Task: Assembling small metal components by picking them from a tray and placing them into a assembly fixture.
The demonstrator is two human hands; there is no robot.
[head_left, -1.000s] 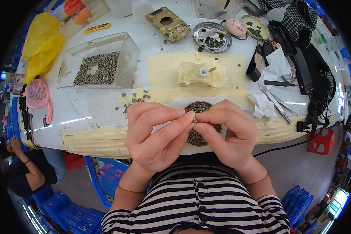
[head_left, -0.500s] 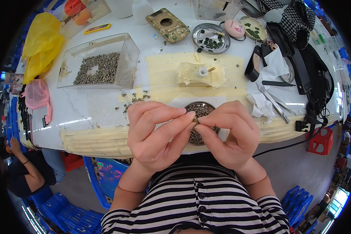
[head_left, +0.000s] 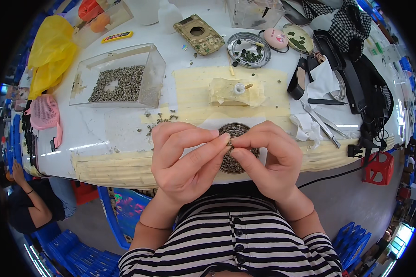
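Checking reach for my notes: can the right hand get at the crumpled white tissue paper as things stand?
Probably yes: the crumpled white tissue paper lies close to the right hand, nothing visible blocking between, though that hand is busy at a tiny brownish piece.

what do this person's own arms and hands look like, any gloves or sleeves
The left hand and right hand are bare, with no gloves or visible rings. The forearms are uncovered; black-and-white striped sleeves show farther up.
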